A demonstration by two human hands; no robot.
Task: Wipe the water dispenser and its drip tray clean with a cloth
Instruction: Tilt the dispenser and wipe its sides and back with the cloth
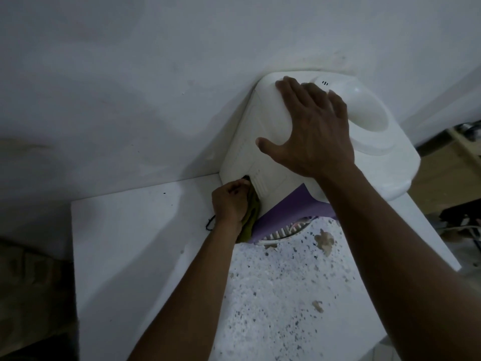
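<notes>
A white water dispenser (260, 131) is seen from above, set upright on the desk (130, 230) against the wall (156, 74). A round recess is sunk into its top, and its lower front is purple. The slotted drip tray (281, 232) is fitted at the foot of that purple front. An olive-green cloth (252, 217) is bunched and pressed against the low part of the dispenser's side panel, gripped by the left hand (229, 201).

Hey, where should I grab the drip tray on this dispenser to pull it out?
Probably by its curved front lip, from your side. The drip tray juts out below the purple panel, so only that front edge is exposed; its back is hidden under the dispenser. The left hand and cloth crowd its left end, so come in from the right.
</notes>
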